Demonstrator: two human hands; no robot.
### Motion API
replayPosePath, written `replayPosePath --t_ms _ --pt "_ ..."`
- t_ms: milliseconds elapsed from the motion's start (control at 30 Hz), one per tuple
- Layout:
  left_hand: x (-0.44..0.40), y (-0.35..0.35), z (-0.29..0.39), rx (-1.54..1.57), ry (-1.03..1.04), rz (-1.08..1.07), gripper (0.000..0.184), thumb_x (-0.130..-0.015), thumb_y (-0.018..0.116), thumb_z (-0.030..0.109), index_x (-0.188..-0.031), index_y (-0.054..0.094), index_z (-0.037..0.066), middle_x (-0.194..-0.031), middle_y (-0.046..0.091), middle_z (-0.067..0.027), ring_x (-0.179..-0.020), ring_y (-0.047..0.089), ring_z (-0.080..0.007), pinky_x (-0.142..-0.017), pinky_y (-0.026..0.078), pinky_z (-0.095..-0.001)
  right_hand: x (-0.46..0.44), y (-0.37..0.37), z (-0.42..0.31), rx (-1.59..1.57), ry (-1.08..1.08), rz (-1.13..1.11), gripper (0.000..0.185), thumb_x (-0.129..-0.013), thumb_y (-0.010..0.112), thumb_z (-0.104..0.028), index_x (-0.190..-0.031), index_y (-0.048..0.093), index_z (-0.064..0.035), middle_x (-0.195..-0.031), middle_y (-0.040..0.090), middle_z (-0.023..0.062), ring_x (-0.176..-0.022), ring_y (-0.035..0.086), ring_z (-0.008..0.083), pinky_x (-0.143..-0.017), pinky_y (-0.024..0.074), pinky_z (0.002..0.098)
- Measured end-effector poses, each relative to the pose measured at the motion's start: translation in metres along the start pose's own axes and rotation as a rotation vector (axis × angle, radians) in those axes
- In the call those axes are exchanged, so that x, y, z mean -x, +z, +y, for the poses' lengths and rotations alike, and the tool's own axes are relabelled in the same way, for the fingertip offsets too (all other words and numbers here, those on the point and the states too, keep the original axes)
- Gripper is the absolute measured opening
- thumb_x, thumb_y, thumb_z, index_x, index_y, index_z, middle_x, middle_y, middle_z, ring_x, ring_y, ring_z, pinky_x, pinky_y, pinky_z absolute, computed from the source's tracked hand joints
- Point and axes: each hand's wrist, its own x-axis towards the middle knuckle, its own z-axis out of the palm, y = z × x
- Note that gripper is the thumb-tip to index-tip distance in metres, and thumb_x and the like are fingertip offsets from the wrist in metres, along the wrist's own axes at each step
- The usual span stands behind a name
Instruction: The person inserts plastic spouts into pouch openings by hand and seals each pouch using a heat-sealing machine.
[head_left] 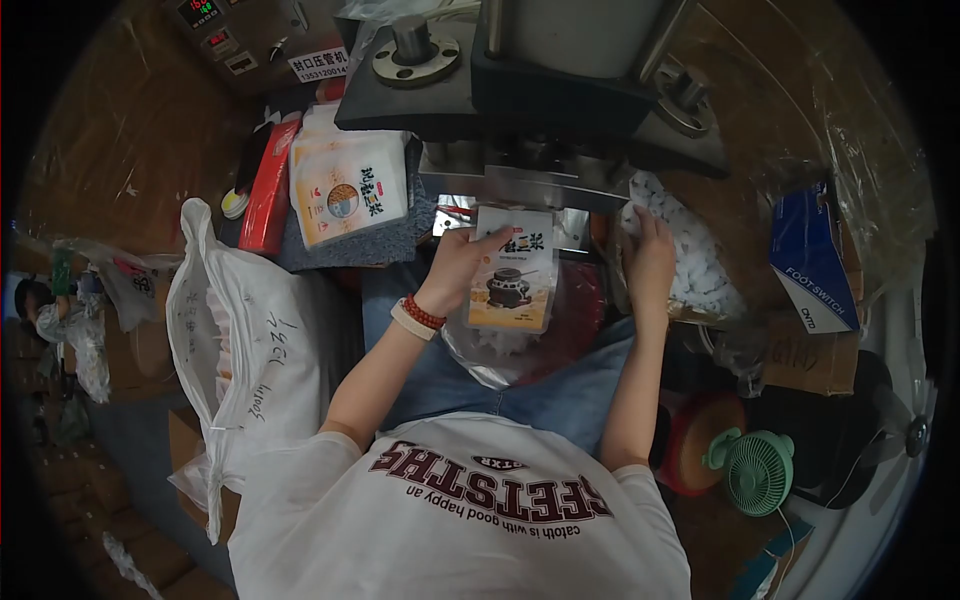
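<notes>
My left hand (pixel 455 272) is closed on the left side of a printed pouch (pixel 512 270), thumb across its front. The pouch is white and orange with a dark pot picture, and its top edge lies at the metal jaw of a press (pixel 550 185). My right hand (pixel 650 258) is at the left edge of a clear bag of small white plastic pieces (pixel 695 250). Its fingers are bent together, with something white at the tips; what they hold is partly hidden. Below the pouch, a clear plastic bag (pixel 490 350) with whitish contents sits between my legs.
A stack of similar pouches (pixel 350 190) lies on a grey cloth (pixel 300 250) beside a red box (pixel 270 185). At left stands a white sack (pixel 265 340). To the right are a blue foot-switch box (pixel 815 260) and a green fan (pixel 758 470). A control panel (pixel 240 40) is behind.
</notes>
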Motion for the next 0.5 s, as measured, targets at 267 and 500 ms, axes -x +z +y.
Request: replayPosePath --t_ms 267,500 --pt "0.023 -0.059 0.032 -1.777 0.602 0.811 0.081 -0.077 0.073 0.05 -0.14 0.041 0.01 -0.142 0.044 -0.0133 -0.136 0.034 -0.0328 -0.107 0.026 -0.0515 0.003 -0.002 0.006 -0.103 -0.025 0.189 0.023 -0.086 0.061 -0.011 -0.107 0.062 -0.0028 -0.1 0.063 0.014 -0.093 0.058 0.0332 -0.081 0.0457 0.0407" --pt "0.067 -0.119 0.012 -1.599 0.662 0.32 0.053 -0.074 0.071 0.014 -0.125 0.057 0.012 -0.123 0.06 -0.0086 -0.115 0.056 -0.0258 -0.097 0.042 -0.037 0.02 -0.037 -0.051 -0.971 0.239 0.301 0.02 -0.083 0.068 -0.002 -0.1 0.06 -0.0011 -0.099 0.062 0.0069 -0.092 0.059 0.0197 -0.084 0.0457 0.0305"
